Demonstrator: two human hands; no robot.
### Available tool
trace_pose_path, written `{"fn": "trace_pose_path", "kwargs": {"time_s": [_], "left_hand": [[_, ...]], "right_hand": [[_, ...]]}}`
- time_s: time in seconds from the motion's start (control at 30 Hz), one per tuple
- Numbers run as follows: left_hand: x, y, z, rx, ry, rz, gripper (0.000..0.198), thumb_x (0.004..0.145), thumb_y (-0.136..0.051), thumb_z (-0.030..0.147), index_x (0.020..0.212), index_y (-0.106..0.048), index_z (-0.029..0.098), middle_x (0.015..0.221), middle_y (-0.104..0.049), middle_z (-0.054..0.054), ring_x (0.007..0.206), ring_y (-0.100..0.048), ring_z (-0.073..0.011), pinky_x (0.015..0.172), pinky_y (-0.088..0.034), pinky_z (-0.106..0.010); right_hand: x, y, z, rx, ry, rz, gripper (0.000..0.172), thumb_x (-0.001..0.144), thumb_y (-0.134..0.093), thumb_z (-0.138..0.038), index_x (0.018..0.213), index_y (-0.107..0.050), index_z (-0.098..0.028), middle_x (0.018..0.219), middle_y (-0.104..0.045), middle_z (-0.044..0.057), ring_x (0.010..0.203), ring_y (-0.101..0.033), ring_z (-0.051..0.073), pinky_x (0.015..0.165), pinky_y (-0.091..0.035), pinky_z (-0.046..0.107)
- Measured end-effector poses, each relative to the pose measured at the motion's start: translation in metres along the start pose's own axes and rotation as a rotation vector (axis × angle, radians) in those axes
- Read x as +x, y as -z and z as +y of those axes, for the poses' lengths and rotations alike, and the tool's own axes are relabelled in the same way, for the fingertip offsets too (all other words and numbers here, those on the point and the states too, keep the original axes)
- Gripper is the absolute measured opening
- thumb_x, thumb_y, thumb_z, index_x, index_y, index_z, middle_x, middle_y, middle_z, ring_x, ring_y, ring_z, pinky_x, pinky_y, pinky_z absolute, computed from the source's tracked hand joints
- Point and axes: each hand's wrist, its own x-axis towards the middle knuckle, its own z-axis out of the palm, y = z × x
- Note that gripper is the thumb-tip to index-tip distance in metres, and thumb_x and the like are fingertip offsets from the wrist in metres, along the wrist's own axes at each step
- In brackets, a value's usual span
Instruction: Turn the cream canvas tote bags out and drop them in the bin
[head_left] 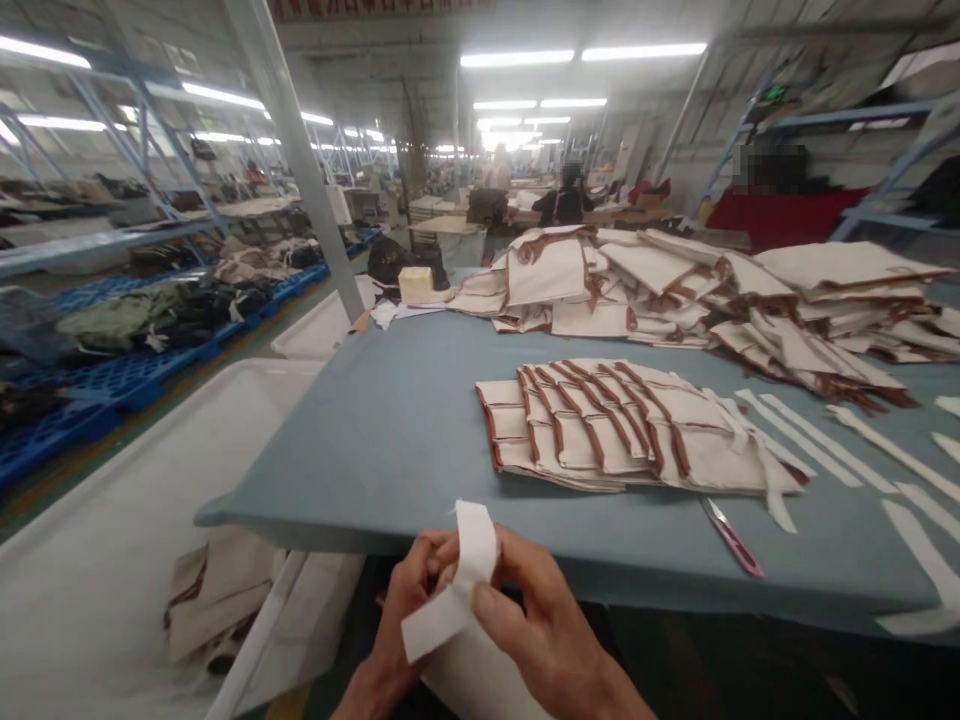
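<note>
Both my hands are low at the near edge of the grey-blue table [390,420], pinching one white fabric strip [461,580] between them. My left hand [405,610] grips the strip from the left, fingers curled. The thumb and fingers of my right hand [540,620] press the strip from the right. The strip bends upward above my fingers. Just beyond my hands lies a fanned stack of cream fabric pieces with brown trim [622,425]. A pink-handled thread snip [731,538] lies on the table right of my hands.
A large heap of cream bags with brown trim [712,290] fills the far right of the table. Loose white strips [840,450] lie at the right. A white bin [120,560] with fabric pieces stands at the left. Racks and blue pallets line the left aisle. People work in the background.
</note>
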Motion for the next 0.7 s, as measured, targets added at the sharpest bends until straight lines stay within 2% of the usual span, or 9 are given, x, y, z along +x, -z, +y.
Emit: {"fn": "trace_pose_path", "kwargs": {"time_s": [0.1, 0.17, 0.23, 0.33, 0.43, 0.53, 0.63, 0.7], "left_hand": [[0.000, 0.004, 0.009, -0.026, 0.002, -0.112, 0.053, 0.094, -0.066, 0.067, 0.090, -0.073, 0.015, 0.079, -0.075, -0.005, 0.072, -0.067, -0.0219, 0.069, -0.054, -0.031], [0.001, 0.006, 0.018, -0.036, 0.007, -0.171, 0.053, 0.093, -0.066, 0.067, 0.086, -0.074, 0.015, 0.076, -0.075, -0.005, 0.072, -0.067, -0.0215, 0.068, -0.051, -0.029], [-0.001, 0.006, 0.026, -0.049, 0.021, -0.245, 0.052, 0.092, -0.068, 0.066, 0.084, -0.076, 0.015, 0.076, -0.075, -0.006, 0.070, -0.067, -0.0211, 0.067, -0.050, -0.027], [-0.005, 0.003, 0.036, -0.083, 0.054, -0.367, 0.051, 0.090, -0.070, 0.064, 0.085, -0.080, 0.015, 0.080, -0.077, -0.007, 0.072, -0.068, -0.0217, 0.066, -0.051, -0.027], [-0.009, 0.000, 0.042, -0.173, 0.094, -0.478, 0.048, 0.090, -0.071, 0.063, 0.092, -0.083, 0.016, 0.086, -0.077, -0.007, 0.077, -0.069, -0.0222, 0.072, -0.053, -0.027], [-0.009, -0.003, 0.043, -0.228, 0.103, -0.550, 0.051, 0.090, -0.068, 0.066, 0.094, -0.083, 0.017, 0.084, -0.075, -0.006, 0.073, -0.066, -0.0204, 0.070, -0.052, -0.026], [-0.009, -0.007, 0.043, -0.177, 0.070, -0.511, 0.051, 0.088, -0.069, 0.066, 0.092, -0.081, 0.016, 0.082, -0.071, -0.005, 0.071, -0.062, -0.0196, 0.069, -0.051, -0.026], [-0.009, -0.009, 0.044, -0.100, 0.072, -0.407, 0.049, 0.086, -0.071, 0.064, 0.084, -0.078, 0.015, 0.078, -0.067, -0.004, 0.069, -0.058, -0.0189, 0.065, -0.048, -0.025]], "right_hand": [[-0.009, 0.010, 0.006, 0.232, -0.048, -0.065, 0.050, 0.091, -0.068, -0.067, 0.087, -0.072, -0.017, 0.076, -0.062, 0.003, 0.067, -0.052, 0.015, 0.066, -0.046, 0.027], [-0.014, 0.015, 0.013, 0.346, -0.136, -0.081, 0.058, 0.084, -0.072, -0.074, 0.091, -0.070, -0.017, 0.073, -0.059, 0.000, 0.060, -0.048, 0.012, 0.057, -0.042, 0.024], [-0.018, 0.020, 0.019, 0.373, -0.197, -0.090, 0.058, 0.083, -0.074, -0.073, 0.099, -0.069, -0.017, 0.068, -0.056, -0.003, 0.052, -0.044, 0.009, 0.050, -0.038, 0.021], [-0.022, 0.030, 0.024, 0.289, -0.247, -0.107, 0.039, 0.088, -0.072, -0.054, 0.097, -0.065, -0.017, 0.061, -0.047, -0.007, 0.045, -0.034, 0.006, 0.045, -0.030, 0.019], [-0.027, 0.042, 0.021, 0.115, -0.297, -0.163, 0.015, 0.083, -0.067, -0.031, 0.084, -0.060, -0.017, 0.064, -0.045, -0.007, 0.052, -0.033, 0.007, 0.047, -0.026, 0.019], [-0.030, 0.050, 0.013, -0.027, -0.341, -0.213, 0.007, 0.077, -0.062, -0.021, 0.077, -0.056, -0.018, 0.064, -0.044, -0.007, 0.056, -0.033, 0.008, 0.049, -0.027, 0.019], [-0.029, 0.050, 0.002, -0.172, -0.381, -0.248, 0.006, 0.075, -0.059, -0.014, 0.075, -0.055, -0.019, 0.060, -0.045, -0.008, 0.053, -0.037, 0.008, 0.049, -0.028, 0.019], [-0.027, 0.048, -0.004, -0.319, -0.384, -0.273, 0.012, 0.073, -0.057, -0.009, 0.070, -0.052, -0.020, 0.056, -0.045, -0.009, 0.049, -0.038, 0.007, 0.048, -0.026, 0.020]]}}
